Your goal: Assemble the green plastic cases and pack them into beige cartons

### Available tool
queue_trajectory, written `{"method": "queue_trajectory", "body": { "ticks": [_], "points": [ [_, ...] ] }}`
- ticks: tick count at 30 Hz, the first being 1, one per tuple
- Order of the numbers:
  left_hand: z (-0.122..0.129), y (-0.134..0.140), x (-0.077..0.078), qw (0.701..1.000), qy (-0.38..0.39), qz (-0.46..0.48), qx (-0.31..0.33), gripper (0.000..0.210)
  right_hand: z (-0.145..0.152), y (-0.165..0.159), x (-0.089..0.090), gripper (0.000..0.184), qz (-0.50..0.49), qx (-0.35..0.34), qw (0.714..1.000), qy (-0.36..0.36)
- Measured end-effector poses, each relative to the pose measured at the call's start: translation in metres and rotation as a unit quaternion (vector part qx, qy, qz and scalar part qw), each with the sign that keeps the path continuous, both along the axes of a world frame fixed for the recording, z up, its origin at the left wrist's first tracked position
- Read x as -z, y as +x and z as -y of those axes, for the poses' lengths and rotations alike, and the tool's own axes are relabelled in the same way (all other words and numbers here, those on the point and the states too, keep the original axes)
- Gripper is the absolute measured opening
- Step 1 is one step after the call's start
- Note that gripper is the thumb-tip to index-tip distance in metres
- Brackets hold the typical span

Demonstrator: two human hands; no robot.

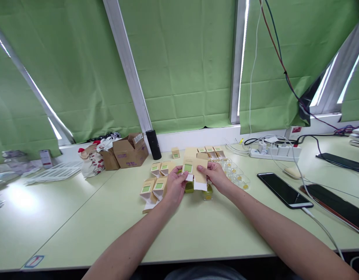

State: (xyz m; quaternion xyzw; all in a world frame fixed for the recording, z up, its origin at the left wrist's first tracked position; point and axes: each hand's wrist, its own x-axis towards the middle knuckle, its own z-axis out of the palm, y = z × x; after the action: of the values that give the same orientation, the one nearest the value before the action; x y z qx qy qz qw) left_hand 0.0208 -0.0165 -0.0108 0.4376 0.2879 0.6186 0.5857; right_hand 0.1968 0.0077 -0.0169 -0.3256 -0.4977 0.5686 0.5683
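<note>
**Over the table (208, 229), a carton (199, 177) held**

The left hand (175, 184) pinches its left side, the right hand (216, 175) its right, so it lies between both sets of fingers (183, 177). Beneath sit a green jar (189, 188) and a clear jar (208, 193).

Bright, with faint shadows; white light shows at gaps (324, 81) beside the green blinds (179, 66); glare washes out the worktop (80, 229) at left; wide-angle distortion tilts the window posts (128, 62); print on the small boxes (146, 188) is too soft to read.
</note>
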Motion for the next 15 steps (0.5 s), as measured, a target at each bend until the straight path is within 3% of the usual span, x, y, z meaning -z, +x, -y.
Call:
{"method": "queue_trajectory", "body": {
  "ticks": [5, 15],
  "points": [
    [-0.001, -0.0033, -0.0015, 0.999, 0.025, -0.036, -0.01, 0.064, -0.0002, -0.0007, 0.0006, 0.057, 0.047, 0.033, 0.998, 0.022],
    [-0.0021, -0.0064, -0.0061, 0.988, 0.083, -0.117, -0.051, 0.059, 0.0046, -0.0022, -0.0036, 0.06, 0.07, 0.034, 0.995, 0.065]
  ]
}}
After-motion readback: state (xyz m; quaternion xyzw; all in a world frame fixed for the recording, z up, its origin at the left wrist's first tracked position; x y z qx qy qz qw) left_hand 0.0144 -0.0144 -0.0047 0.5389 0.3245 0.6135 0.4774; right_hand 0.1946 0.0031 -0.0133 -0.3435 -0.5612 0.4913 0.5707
